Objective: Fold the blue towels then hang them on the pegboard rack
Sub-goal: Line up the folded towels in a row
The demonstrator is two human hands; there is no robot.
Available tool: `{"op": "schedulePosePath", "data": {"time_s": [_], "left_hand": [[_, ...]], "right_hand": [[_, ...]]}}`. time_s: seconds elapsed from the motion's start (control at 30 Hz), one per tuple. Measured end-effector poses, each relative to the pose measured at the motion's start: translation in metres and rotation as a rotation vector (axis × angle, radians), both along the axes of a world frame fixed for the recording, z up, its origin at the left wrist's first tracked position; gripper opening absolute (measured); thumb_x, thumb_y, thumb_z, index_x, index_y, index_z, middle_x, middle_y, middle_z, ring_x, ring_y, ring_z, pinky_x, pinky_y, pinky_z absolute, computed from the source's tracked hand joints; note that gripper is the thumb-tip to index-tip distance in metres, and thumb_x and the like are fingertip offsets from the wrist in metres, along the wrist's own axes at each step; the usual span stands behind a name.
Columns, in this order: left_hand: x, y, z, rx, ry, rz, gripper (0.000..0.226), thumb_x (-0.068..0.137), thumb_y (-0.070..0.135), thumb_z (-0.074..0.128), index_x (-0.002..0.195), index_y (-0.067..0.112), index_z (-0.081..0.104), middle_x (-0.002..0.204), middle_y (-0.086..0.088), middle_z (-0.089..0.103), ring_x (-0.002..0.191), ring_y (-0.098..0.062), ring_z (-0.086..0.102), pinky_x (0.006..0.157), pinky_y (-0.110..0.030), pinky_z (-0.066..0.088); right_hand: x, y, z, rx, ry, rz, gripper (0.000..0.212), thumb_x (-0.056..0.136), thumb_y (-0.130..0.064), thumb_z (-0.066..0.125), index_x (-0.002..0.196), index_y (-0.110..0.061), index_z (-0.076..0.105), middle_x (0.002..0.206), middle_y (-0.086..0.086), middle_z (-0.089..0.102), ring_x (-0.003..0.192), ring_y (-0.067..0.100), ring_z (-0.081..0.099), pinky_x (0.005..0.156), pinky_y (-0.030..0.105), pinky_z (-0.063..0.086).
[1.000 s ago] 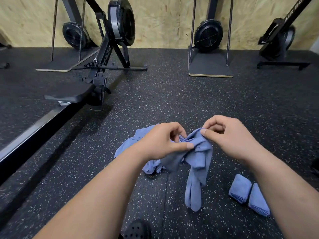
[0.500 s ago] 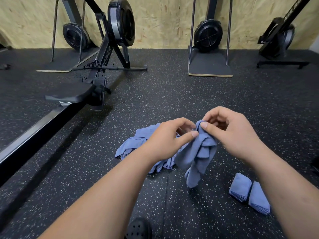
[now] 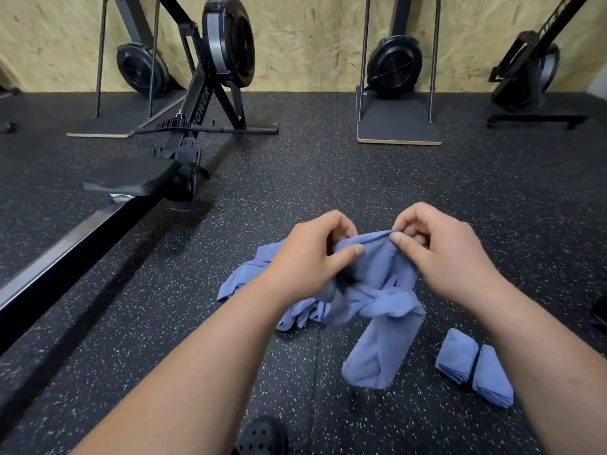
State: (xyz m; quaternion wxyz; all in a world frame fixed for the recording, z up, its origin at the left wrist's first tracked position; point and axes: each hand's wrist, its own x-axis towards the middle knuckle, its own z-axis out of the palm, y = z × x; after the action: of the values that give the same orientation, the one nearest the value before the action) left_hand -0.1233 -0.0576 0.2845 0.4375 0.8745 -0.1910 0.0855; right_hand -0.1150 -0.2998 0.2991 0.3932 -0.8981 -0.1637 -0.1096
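Blue towel held up by both hands over the speckled rubber floor.
Left hand and right hand each pinch its top hem, close together, and the rest hangs bunched. A loose towel heap lies behind, and two folded towels lie side by side to the right.

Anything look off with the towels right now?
Yes: the towel pinched by the left hand and right hand hangs twisted into a rope-like bunch, not flat. Behind it, more towels lie in a crumpled heap on the floor. The two folded towels at the right look neat.
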Motion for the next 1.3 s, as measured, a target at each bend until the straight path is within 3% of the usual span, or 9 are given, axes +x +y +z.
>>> {"op": "schedulePosePath", "data": {"time_s": [0.1,0.27,0.43,0.53,0.6,0.7,1.03,1.2,1.3], "left_hand": [[0.0,0.006,0.002,0.065,-0.041,0.017,0.02,0.09,0.02,0.08,0.099,0.026,0.063,0.082,0.011,0.065,0.072,-0.008,0.058,0.07,-0.026,0.048],[0.002,0.017,0.002,0.123,-0.03,0.131,0.019,0.093,0.009,0.064,0.097,0.028,0.061,0.08,0.011,0.068,0.069,-0.012,0.065,0.071,-0.037,0.056],[0.002,0.014,0.005,-0.128,0.169,0.044,0.021,0.104,0.003,0.051,0.101,0.022,0.059,0.079,-0.007,0.061,0.051,-0.022,0.051,0.049,-0.034,0.047],[0.005,0.011,0.0,-0.148,0.221,0.014,0.007,0.097,0.021,0.073,0.098,0.021,0.065,0.077,0.003,0.061,0.057,-0.013,0.051,0.058,-0.033,0.045],[0.005,0.011,-0.003,-0.032,0.179,0.01,0.023,0.085,0.027,0.085,0.097,0.025,0.066,0.081,0.011,0.061,0.065,-0.008,0.049,0.064,-0.026,0.042],[0.005,0.013,-0.003,0.053,0.127,0.054,0.018,0.085,0.013,0.078,0.094,0.024,0.066,0.081,0.014,0.064,0.062,-0.002,0.051,0.063,-0.022,0.039],[0.014,0.04,0.001,0.056,0.083,0.2,0.007,0.096,0.031,0.078,0.089,0.029,0.081,0.079,0.013,0.076,0.081,-0.014,0.072,0.078,-0.037,0.058],[0.012,0.041,0.005,0.041,-0.047,0.422,0.015,0.088,0.039,0.084,0.08,0.03,0.077,0.07,0.014,0.07,0.068,-0.003,0.063,0.063,-0.016,0.044],[0.009,0.032,0.007,0.032,-0.079,0.379,0.009,0.09,0.035,0.084,0.086,0.028,0.078,0.072,0.015,0.071,0.069,-0.001,0.063,0.067,-0.019,0.047]], "right_hand": [[0.001,-0.004,0.002,-0.017,-0.021,-0.06,0.012,0.098,-0.021,0.071,0.095,-0.029,0.063,0.076,-0.012,0.067,0.064,0.008,0.056,0.061,0.011,0.039],[0.002,-0.01,0.003,-0.024,0.001,-0.066,0.011,0.098,-0.024,0.071,0.095,-0.029,0.062,0.075,-0.01,0.068,0.061,0.007,0.053,0.059,0.011,0.036],[0.008,-0.014,0.001,0.082,0.059,-0.027,0.009,0.099,-0.028,0.07,0.095,-0.03,0.062,0.068,-0.007,0.064,0.054,0.008,0.047,0.062,0.032,0.04],[0.009,-0.015,0.0,0.144,0.061,-0.021,0.008,0.099,-0.027,0.07,0.095,-0.029,0.063,0.064,-0.008,0.06,0.055,0.007,0.044,0.063,0.033,0.037],[0.01,-0.015,0.0,0.151,0.06,-0.023,0.008,0.099,-0.027,0.07,0.094,-0.028,0.064,0.064,-0.009,0.06,0.055,0.006,0.042,0.063,0.033,0.036],[0.01,-0.016,-0.002,0.114,0.065,-0.041,0.009,0.098,-0.028,0.071,0.094,-0.029,0.064,0.066,-0.011,0.063,0.057,0.006,0.045,0.065,0.034,0.038],[0.015,-0.037,-0.004,-0.082,0.065,-0.157,0.016,0.095,-0.035,0.076,0.086,-0.03,0.064,0.072,-0.008,0.067,0.063,0.005,0.056,0.063,0.03,0.041],[0.011,-0.033,-0.008,-0.31,0.057,-0.17,0.029,0.093,-0.05,0.074,0.074,-0.03,0.066,0.061,-0.01,0.063,0.064,0.006,0.059,0.061,0.031,0.045],[0.01,-0.024,-0.011,-0.223,0.099,-0.065,0.026,0.094,-0.049,0.072,0.077,-0.03,0.068,0.061,-0.011,0.063,0.057,0.004,0.055,0.06,0.031,0.044]]}}
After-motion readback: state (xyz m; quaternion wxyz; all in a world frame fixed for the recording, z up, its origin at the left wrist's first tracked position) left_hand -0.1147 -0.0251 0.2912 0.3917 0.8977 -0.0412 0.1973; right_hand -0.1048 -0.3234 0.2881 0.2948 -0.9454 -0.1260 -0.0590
